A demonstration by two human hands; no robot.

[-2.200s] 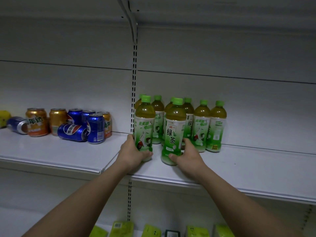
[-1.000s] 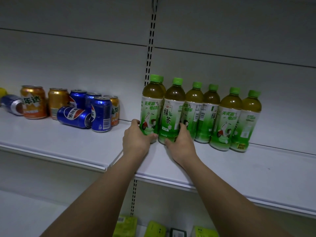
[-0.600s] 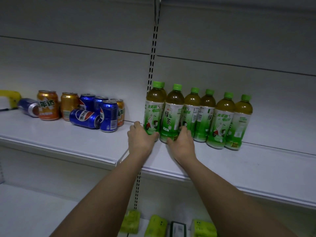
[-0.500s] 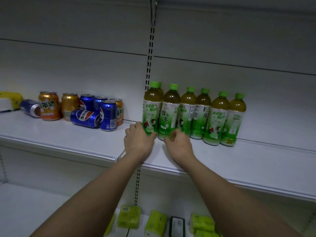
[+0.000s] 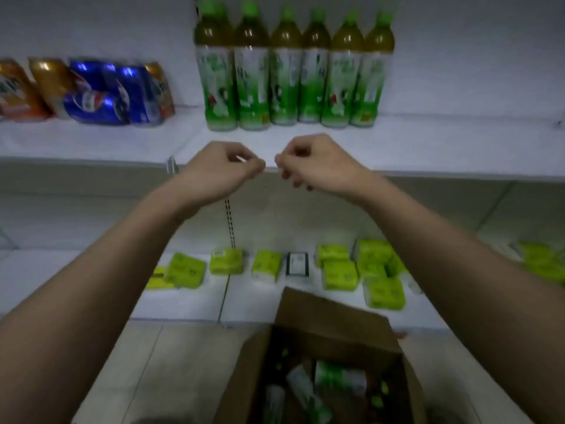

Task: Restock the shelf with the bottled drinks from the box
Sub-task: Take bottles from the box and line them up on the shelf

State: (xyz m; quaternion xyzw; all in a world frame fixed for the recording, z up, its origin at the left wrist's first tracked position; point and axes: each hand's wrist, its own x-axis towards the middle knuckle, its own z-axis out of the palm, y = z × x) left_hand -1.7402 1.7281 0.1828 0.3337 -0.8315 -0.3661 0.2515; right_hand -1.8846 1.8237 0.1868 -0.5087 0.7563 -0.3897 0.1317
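- Both hands are empty. The left hand (image 5: 224, 166) and the right hand (image 5: 315, 162) hang in front of the near edge of the shelf (image 5: 428, 148), fingers loosely curled, close to each other but not touching.
- The green tea bottles (image 5: 293, 68) stand upright in a tight row on the far part of the shelf, right of the cans (image 5: 91, 93). The hands are apart from them.
- More bottles (image 5: 333, 377) lie on their sides inside the open cardboard box (image 5: 333, 319) on the floor, near and a little right. The view is blurred, so I cannot count them.
- The step now, I think, is to go down to the box for the next bottles.
- To do it well: open the fingers wide before reaching in, take each bottle around its body and not by the cap, and turn it upright while lifting.
- The raised far flap of the box could catch a wrist; better to come in from above.
- There is free space on the shelf in front of the row and to its right; place new bottles there gently, so the standing ones do not fall.
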